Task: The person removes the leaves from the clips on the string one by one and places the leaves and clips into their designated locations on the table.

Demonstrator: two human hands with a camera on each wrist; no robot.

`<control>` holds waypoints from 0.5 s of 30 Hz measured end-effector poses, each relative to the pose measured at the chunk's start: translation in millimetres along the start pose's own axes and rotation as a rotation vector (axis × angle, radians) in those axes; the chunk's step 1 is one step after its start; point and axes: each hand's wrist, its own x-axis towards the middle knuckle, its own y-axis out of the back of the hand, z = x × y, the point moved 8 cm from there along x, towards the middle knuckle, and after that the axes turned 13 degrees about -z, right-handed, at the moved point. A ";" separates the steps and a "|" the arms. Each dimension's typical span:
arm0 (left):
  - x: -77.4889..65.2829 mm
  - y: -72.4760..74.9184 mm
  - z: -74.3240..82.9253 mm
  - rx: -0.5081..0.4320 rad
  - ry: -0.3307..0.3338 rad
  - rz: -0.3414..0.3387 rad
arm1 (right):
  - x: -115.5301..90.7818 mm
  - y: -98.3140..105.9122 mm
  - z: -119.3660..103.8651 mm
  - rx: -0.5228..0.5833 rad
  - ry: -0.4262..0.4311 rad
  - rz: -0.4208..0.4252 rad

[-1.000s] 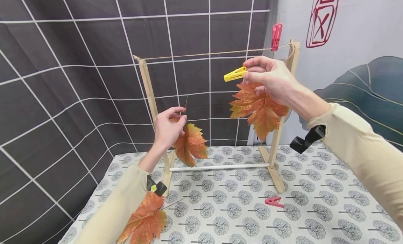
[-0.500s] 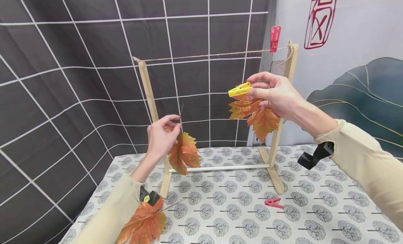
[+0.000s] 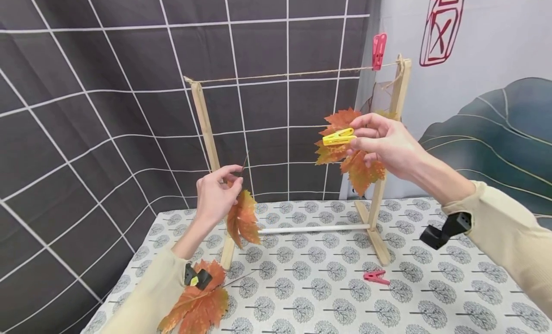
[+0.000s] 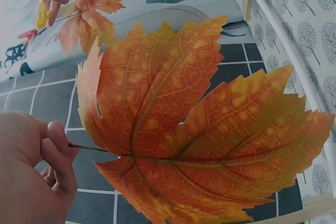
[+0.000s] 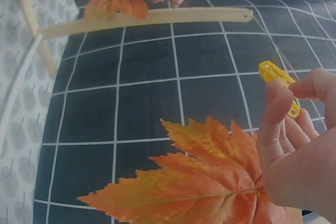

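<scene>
My left hand point(image 3: 217, 192) pinches the thin stem of an orange maple leaf point(image 4: 173, 145), which hangs below the fingers near the rack's left post. A yellow clothespin point(image 3: 338, 137) is pinched between the thumb and fingers of my right hand point(image 3: 390, 143). Behind that hand, a second maple leaf point(image 3: 361, 173) hangs at the right of the rack, partly hidden by the fingers. Above it a pink clothespin point(image 3: 378, 51) clamps onto the twine point(image 3: 284, 75). Another maple leaf point(image 3: 202, 305) lies on the table under my left forearm.
A wooden rack with a left post point(image 3: 204, 125), a right post point(image 3: 400, 92) and a white bottom rod point(image 3: 315, 228) stands on the tree-patterned tablecloth point(image 3: 302, 295). A pink clothespin point(image 3: 376, 277) lies near its right foot. A dark grid curtain point(image 3: 129, 109) hangs behind.
My left hand has moved down and left with its leaf, which has turned more edge-on. The right hand has lowered with the yellow clothespin, now in front of the hanging leaf.
</scene>
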 end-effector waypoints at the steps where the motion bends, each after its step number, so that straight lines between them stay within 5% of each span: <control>1: -0.8 0.7 -0.1 0.007 -0.004 0.000 | -1.3 0.0 1.5 0.009 0.004 -0.011; 15: -16.4 4.6 1.3 0.094 -0.079 -0.039 | -19.1 2.4 25.9 0.077 -0.023 -0.044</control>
